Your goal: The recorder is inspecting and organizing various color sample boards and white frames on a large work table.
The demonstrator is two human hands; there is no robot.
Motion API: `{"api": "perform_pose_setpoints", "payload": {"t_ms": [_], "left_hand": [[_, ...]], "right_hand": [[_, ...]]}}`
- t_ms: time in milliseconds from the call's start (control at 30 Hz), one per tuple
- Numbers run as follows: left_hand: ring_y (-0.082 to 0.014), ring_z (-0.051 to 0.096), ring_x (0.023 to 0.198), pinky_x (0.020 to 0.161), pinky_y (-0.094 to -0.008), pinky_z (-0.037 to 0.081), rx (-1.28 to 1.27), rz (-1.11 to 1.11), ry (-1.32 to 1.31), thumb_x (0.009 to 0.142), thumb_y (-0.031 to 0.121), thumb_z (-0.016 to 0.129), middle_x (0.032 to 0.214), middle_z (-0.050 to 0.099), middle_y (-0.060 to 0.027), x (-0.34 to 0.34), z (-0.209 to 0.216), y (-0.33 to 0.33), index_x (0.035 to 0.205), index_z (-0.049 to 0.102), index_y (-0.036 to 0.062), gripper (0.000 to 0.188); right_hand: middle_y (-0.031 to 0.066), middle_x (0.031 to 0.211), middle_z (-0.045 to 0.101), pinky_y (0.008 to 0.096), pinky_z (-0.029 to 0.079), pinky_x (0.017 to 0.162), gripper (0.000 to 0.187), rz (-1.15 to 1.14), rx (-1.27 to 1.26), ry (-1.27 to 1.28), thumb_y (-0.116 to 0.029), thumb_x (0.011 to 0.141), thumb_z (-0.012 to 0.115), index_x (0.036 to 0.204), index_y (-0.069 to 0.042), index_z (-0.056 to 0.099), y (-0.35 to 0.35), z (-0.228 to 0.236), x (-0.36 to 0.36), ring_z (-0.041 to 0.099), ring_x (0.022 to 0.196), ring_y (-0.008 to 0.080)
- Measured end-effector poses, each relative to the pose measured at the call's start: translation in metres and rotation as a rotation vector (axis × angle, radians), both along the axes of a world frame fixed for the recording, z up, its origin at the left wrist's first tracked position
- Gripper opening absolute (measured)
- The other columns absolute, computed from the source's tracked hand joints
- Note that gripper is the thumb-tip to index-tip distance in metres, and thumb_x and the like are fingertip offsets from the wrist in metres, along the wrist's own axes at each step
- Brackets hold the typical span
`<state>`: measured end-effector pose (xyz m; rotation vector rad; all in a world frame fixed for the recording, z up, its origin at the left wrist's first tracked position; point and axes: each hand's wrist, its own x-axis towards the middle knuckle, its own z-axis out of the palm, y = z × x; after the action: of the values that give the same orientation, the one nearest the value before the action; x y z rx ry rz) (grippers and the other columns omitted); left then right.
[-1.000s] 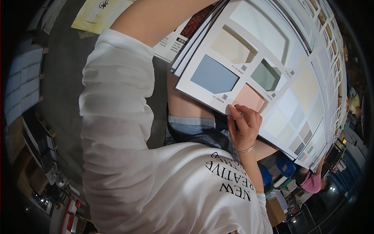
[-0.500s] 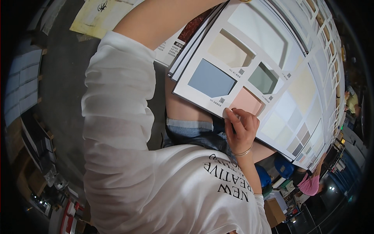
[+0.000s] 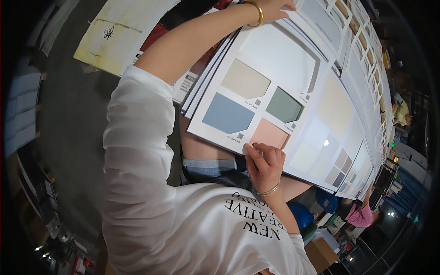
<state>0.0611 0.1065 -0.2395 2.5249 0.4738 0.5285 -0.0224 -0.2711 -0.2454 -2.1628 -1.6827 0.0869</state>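
Observation:
A large open colour sample book [image 3: 195, 123] lies tilted across my lap. Its thick white page has cut-out windows showing a blue swatch [image 3: 228, 113], a beige swatch [image 3: 246, 79], a green swatch [image 3: 284, 104] and a pink swatch [image 3: 270, 133]. My right hand [image 3: 266, 165] is closed at the near edge of this page, thumb and fingers pinching it beside the pink swatch. At the page's far end my left hand [image 3: 271, 9], below a gold bangle, is closed on the border; the picture's top edge cuts off part of it.
Further pages with small swatches [image 3: 339, 167] spread right, beside a white lattice rack [image 3: 362, 55]. A yellowed sheet [image 3: 107, 39] lies upper left. Lower right are a blue rounded object [image 3: 300, 215], a cardboard box [image 3: 321, 252] and a person in pink [image 3: 361, 216].
My left hand has come into view at the top. The book and my right hand have shifted left and slightly down in the picture, the right hand still pinching the page edge.

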Motion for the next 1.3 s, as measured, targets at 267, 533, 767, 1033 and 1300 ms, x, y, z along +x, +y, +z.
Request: {"api": "perform_pose_setpoints", "payload": {"t_ms": [267,533,767,1033,1300], "left_hand": [[-0.0256,0.059,0.114,0.104,-0.0458,0.035,-0.105,-0.001,-0.002,0.084,0.019,0.069,0.119,0.066,-0.0091,0.017,-0.031,0.007,0.112,0.071,0.0135,0.029],[-0.0158,0.064,0.101,0.101,-0.0356,0.039,0.05,0.02,-0.051,0.086,0.027,0.07,0.111,0.068,0.0009,0.026,-0.063,0.011,0.113,0.072,0.021,0.028],[-0.0186,0.061,0.111,0.102,-0.0386,0.038,0.064,0.013,-0.024,0.086,0.029,0.069,0.116,0.067,-0.0002,0.027,-0.075,0.016,0.116,0.071,0.0217,0.031],[-0.0254,0.06,0.113,0.099,-0.0412,0.042,0.013,0.03,-0.315,0.097,0.03,0.054,0.121,0.065,-0.0053,0.027,-0.086,0.048,0.122,0.066,0.0219,0.029],[-0.0248,0.061,0.111,0.1,-0.0419,0.04,0.043,0.0,-0.262,0.098,0.017,0.047,0.115,0.068,-0.0056,-0.062,-0.083,0.048,0.116,0.067,0.0158,0.027]], "right_hand": [[-0.0002,0.103,0.065,0.0346,0.038,0.076,0.044,-0.013,-0.011,-0.003,-0.007,0.07,0.078,0.111,-0.019,0.071,0.0,0.0,0.001,0.058,0.088,0.0185],[-0.0002,0.103,0.065,0.0344,0.039,0.076,0.044,-0.015,-0.013,0.003,-0.007,0.07,0.078,0.111,-0.02,0.071,0.0,0.0,0.002,0.058,0.088,0.0184],[-0.0002,0.102,0.064,0.0348,0.039,0.077,0.044,-0.016,-0.004,0.011,-0.008,0.068,0.078,0.11,-0.019,0.071,0.0,-0.001,0.001,0.058,0.087,0.0183],[0.0025,0.1,0.065,0.0358,0.04,0.078,0.043,-0.037,0.026,0.055,-0.003,0.068,0.077,0.108,-0.016,0.072,0.004,0.005,0.001,0.058,0.088,0.0215],[0.0088,0.126,0.059,0.0418,0.033,0.096,0.048,-0.061,-0.048,-0.056,-0.03,0.077,0.077,0.122,-0.018,0.067,0.0,0.009,0.0,0.055,0.114,0.0267]]}}
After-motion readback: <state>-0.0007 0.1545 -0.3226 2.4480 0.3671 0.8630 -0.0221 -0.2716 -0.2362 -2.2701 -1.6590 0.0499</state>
